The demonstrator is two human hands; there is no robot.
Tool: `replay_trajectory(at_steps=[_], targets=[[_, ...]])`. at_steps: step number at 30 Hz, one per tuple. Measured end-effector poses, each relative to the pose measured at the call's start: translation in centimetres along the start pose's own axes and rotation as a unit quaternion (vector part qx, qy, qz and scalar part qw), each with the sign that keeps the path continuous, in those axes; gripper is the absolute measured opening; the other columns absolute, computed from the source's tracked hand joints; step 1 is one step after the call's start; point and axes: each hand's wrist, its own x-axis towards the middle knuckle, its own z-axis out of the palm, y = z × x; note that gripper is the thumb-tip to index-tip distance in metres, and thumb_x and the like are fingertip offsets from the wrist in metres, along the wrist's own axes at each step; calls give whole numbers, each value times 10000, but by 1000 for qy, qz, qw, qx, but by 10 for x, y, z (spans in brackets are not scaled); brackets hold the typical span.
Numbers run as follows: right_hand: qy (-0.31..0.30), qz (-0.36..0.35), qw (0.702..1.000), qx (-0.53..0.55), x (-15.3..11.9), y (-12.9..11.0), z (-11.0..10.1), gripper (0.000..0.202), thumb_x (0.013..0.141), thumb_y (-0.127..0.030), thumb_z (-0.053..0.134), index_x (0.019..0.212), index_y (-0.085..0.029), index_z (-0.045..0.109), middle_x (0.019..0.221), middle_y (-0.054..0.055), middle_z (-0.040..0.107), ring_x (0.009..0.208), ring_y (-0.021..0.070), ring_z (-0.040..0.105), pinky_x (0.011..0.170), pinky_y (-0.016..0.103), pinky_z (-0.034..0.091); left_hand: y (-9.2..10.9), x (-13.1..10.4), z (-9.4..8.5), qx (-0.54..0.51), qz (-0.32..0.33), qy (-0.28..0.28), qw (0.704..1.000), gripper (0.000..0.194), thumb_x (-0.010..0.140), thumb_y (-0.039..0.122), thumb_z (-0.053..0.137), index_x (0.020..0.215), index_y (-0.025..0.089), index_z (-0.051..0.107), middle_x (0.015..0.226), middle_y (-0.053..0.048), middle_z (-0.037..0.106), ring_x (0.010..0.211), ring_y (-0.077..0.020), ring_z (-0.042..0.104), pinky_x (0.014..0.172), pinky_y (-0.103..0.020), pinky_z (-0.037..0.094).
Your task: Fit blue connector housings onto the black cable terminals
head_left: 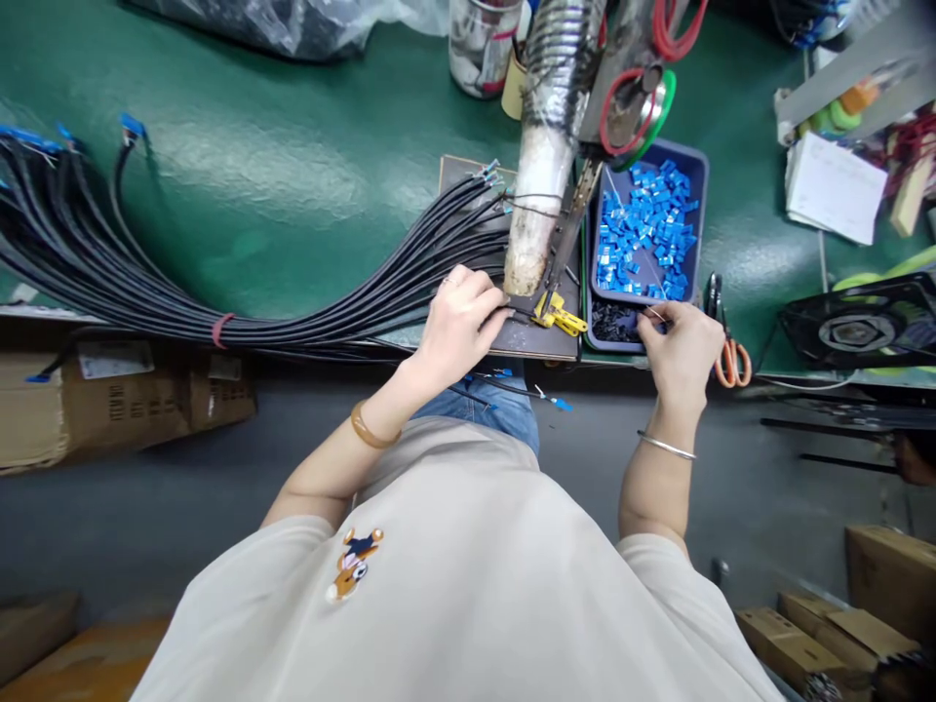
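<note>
My left hand (462, 317) is closed, thumb and fingers pinched on a black cable whose end points toward a yellow clip (562, 316) at the board's front edge. Behind it a bundle of black cables (358, 297) fans out over the board, stripped wire ends at the back. My right hand (685, 349) pinches a thin, pale wire at the front of a tray of small black parts (612, 322). Just behind that stands a grey tray (700, 210) with many blue connectors (647, 229). A white, stained duct nozzle (527, 224) comes down close above the clip.
Orange-handled scissors (731, 361) lie right of my right hand. A small black fan (863, 330) and a paper pad (835, 185) are farther right. Red-handled scissors (630, 112) hang beside the duct. A clear jar (483, 49) stands at the back. Cardboard boxes (146, 400) sit below left.
</note>
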Motion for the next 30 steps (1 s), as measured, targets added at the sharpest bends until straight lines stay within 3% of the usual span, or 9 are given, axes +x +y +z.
replay_trajectory(at_steps=[4,10,15,17,20,22,24,27,30], targets=[[-1,3,1000,18,0,1,0,114,782,-240,601,806,-182,696,857,78,732,731,193,605,756,338,443,9,-4,-3,-16,40,13,999,194,931,224,526,838,133,670,819,-84,635,775,-201,508,749,-329,439],[34,39,998,43,-6,0,-5,95,781,-239,631,838,-193,690,777,34,706,577,142,525,702,320,441,18,-10,3,-4,18,35,999,209,936,188,491,834,121,661,733,-76,636,713,-196,516,702,-314,431],[110,48,978,168,-25,-18,-19,244,851,-347,618,1013,-188,705,856,31,704,483,91,407,515,272,340,33,-20,-9,-85,103,-19,991,204,939,184,519,838,145,692,721,-54,674,665,-157,529,681,-284,438],[128,38,967,219,-36,-32,-25,254,859,-395,631,983,-194,722,805,15,686,481,81,368,490,264,284,38,-24,-12,-152,112,-57,980,203,935,177,537,834,145,710,711,-48,695,648,-139,552,663,-267,442],[112,20,957,268,-52,-56,-33,179,846,-366,670,888,-206,738,753,-7,663,481,65,338,497,264,262,40,-27,-14,-321,-44,-95,941,168,898,238,628,830,130,737,727,-46,723,618,-105,591,619,-226,456],[65,-11,956,285,-59,-69,-35,114,851,-308,672,868,-213,733,761,-13,665,492,63,355,515,262,299,37,-26,-12,-429,-195,-104,876,176,835,283,706,766,122,723,698,-29,706,586,-83,583,574,-196,449],[-19,-73,957,279,-63,-78,-31,77,864,-250,653,860,-215,721,766,-16,675,522,70,429,553,253,358,33,-24,-10,-506,-284,-94,809,187,749,284,780,733,121,689,681,-7,680,594,-69,582,576,-170,457],[-97,-156,954,237,-60,-86,-14,105,897,-211,600,886,-207,705,863,10,717,721,118,621,672,249,442,31,-21,-7,-554,-319,-56,767,236,657,244,838,752,125,657,701,6,672,613,-57,588,588,-149,470],[-70,-162,966,188,-53,-90,5,145,924,-228,560,923,-193,700,915,38,725,847,163,667,727,270,459,35,-21,-6,-539,-318,-51,779,202,717,258,795,733,116,652,624,4,651,504,-36,518,480,-142,400]])
